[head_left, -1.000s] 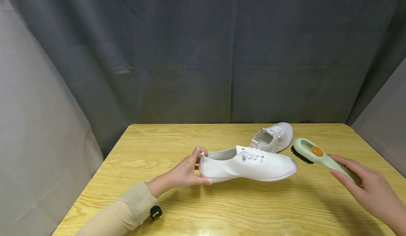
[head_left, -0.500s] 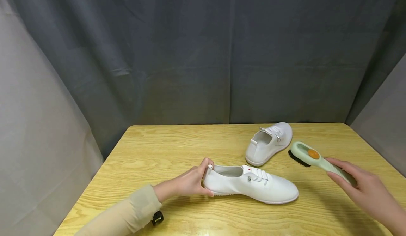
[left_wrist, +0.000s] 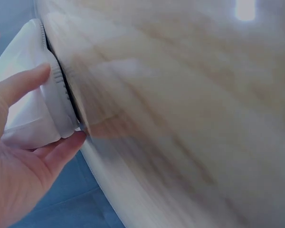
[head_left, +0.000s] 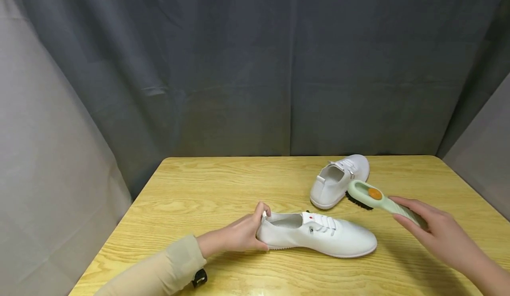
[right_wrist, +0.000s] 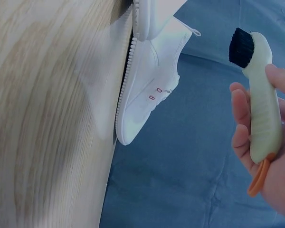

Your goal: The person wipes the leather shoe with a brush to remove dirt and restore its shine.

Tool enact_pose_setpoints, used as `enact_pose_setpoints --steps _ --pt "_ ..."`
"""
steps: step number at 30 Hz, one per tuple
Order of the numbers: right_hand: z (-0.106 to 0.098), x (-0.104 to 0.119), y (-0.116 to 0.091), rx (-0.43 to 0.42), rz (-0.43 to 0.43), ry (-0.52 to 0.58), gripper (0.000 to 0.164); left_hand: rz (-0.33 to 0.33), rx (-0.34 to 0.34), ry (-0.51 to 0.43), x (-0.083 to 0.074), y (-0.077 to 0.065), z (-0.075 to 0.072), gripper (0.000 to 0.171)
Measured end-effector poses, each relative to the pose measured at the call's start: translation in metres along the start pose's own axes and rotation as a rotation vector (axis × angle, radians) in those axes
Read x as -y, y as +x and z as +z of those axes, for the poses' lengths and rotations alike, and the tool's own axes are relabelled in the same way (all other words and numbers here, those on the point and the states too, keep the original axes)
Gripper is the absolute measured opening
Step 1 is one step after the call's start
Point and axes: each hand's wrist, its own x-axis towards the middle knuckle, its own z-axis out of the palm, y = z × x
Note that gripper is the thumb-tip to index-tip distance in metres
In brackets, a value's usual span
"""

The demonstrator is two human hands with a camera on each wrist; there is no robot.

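Observation:
My left hand (head_left: pixel 244 233) grips the heel of a white lace-up shoe (head_left: pixel 346 238), which lies sole down on the wooden table with its toe to the right. In the left wrist view the thumb presses the side of the shoe (left_wrist: pixel 26 111) near the ribbed sole, and fingers wrap behind the heel. My right hand (head_left: pixel 442 229) holds a pale green scrub brush (head_left: pixel 360 192) by its handle, above the table to the right. The brush has black bristles (right_wrist: pixel 241 47) facing down, an orange button (head_left: pixel 375 193) on top and an orange hanging loop (right_wrist: pixel 259 178) at its end.
A second white shoe (head_left: pixel 324 192) stands farther back on the table (head_left: pixel 207 185), toe pointing back right; the brush head overlaps it in the head view. Dark grey cloth (head_left: pixel 231 66) hangs behind the table, with light cloth (head_left: pixel 52 154) at the left.
My left hand has lowered the shoe from above the table onto it, nearer to me. My right hand has moved the brush left and slightly down.

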Motion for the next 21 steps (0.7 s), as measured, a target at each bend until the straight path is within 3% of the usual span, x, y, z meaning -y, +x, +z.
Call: enact_pose_setpoints --steps 4,8,13,21 --pt "0.002 0.001 0.002 0.001 -0.025 -0.017 0.039 0.025 -0.007 0.036 -0.002 -0.004 0.000 0.076" --pt "0.004 0.004 0.003 0.006 -0.050 -0.022 0.039 0.042 -0.023 0.075 -0.005 -0.010 0.002 0.091" --pt "0.006 0.007 0.007 0.024 -0.050 -0.015 0.040 0.017 -0.005 0.134 -0.008 -0.013 0.008 0.108" --pt "0.010 0.012 0.013 0.048 -0.060 -0.002 0.039 0.014 -0.031 0.157 -0.007 -0.006 0.013 0.105"
